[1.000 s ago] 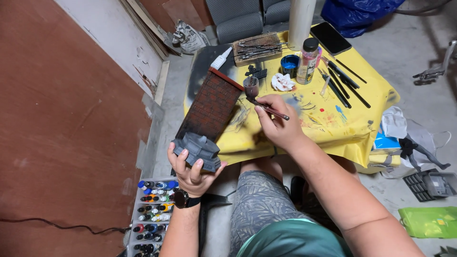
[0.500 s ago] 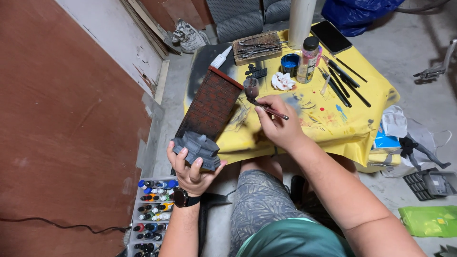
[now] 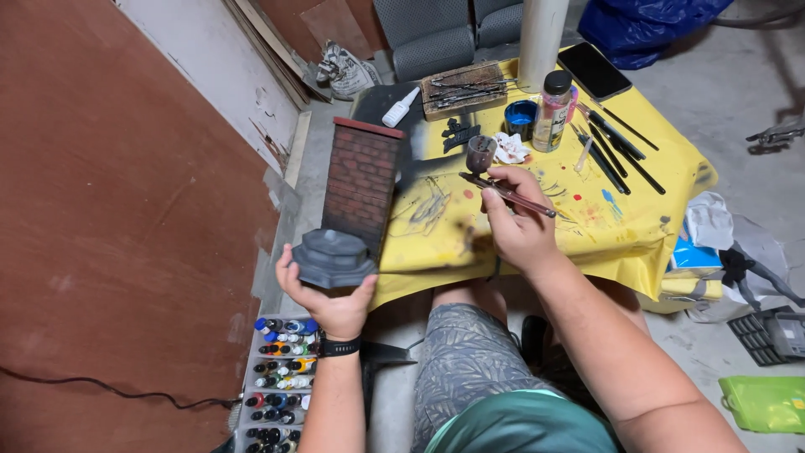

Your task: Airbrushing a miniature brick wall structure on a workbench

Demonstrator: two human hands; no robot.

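My left hand (image 3: pixel 329 304) grips the grey stepped base (image 3: pixel 334 257) of a model brick pillar (image 3: pixel 361 183), which lies tilted away from me with its red-brown brick face up. My right hand (image 3: pixel 517 225) holds an airbrush (image 3: pixel 503 190) with a small dark cup (image 3: pixel 480 154) on top, its tip pointing left toward the pillar, a short gap apart. Both are over the near left part of a yellow-covered table (image 3: pixel 637 226) marked with paint streaks.
On the table stand a blue paint pot (image 3: pixel 521 118), a bottle (image 3: pixel 553 111), a white tube (image 3: pixel 400 108), brushes (image 3: pixel 616 151), a phone (image 3: pixel 594 70) and a wooden tray (image 3: pixel 464 87). A rack of paint bottles (image 3: pixel 280 377) lies on the floor beside my left arm. Brown board (image 3: pixel 109 210) at left.
My left hand has turned the pillar so it points more straight away from me. The right hand with the airbrush has stayed in about the same place.
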